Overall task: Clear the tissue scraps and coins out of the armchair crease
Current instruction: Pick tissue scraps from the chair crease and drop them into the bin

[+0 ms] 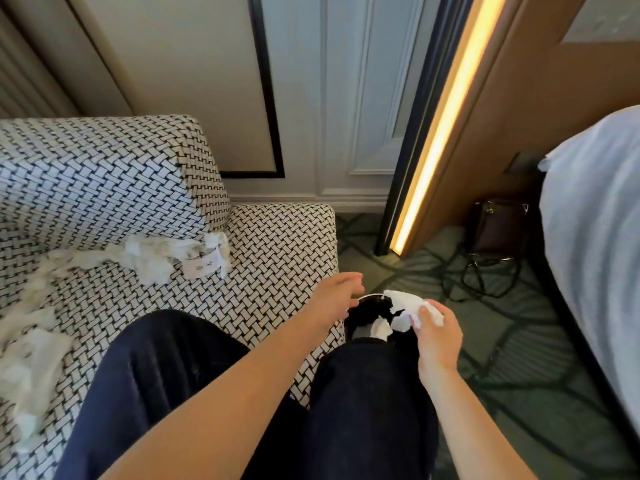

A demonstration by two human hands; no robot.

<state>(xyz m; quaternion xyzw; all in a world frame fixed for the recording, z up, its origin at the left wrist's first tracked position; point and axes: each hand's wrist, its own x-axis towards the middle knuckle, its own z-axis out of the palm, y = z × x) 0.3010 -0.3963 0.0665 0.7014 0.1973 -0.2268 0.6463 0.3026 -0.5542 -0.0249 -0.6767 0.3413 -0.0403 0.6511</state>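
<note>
Our right hand (438, 336) pinches 1 tissue wad (405, 303) over the bin (367, 311); grip of our left hand (337, 294) unclear; most scraps (149, 254) lie on the armchair (277, 244).

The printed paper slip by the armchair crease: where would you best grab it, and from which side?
Probably its near edge. The paper slip lies nearly flat on the armchair seat, its far end against the tissue scraps. Coming from above on the seat's front side, a pinch could take that free edge without digging into the crumpled tissue.
</note>
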